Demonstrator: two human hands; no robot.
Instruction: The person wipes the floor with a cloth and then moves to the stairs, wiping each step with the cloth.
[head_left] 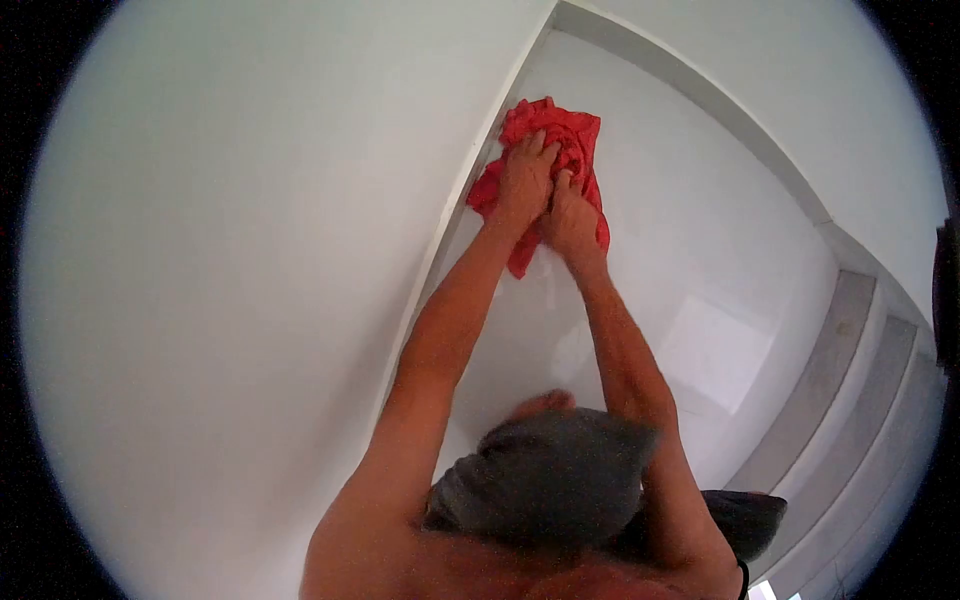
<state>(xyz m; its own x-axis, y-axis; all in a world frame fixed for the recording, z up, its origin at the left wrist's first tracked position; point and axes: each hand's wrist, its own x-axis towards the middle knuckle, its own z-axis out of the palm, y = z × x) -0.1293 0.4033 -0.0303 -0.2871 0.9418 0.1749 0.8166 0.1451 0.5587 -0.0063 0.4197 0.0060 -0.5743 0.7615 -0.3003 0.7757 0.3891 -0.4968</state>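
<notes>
A crumpled red cloth (578, 126) lies spread on the shiny white floor, close against the foot of the left wall. My left hand (524, 182) presses down on its middle, the fingers bent into the bunched folds. Just to the right, my right hand (571, 222) grips the cloth nearer to me, its fingers curled and partly hidden in the folds. The two hands are side by side, nearly touching. Both arms reach straight forward. One corner of the cloth hangs out toward me below the left hand.
A white wall (240, 250) rises on the left. A low raised edge (690, 85) bounds the floor at the far side and right. Grey-topped steps (815, 370) lie at the lower right. My dark-clothed knee (550, 475) and a foot (545, 402) are close below my arms.
</notes>
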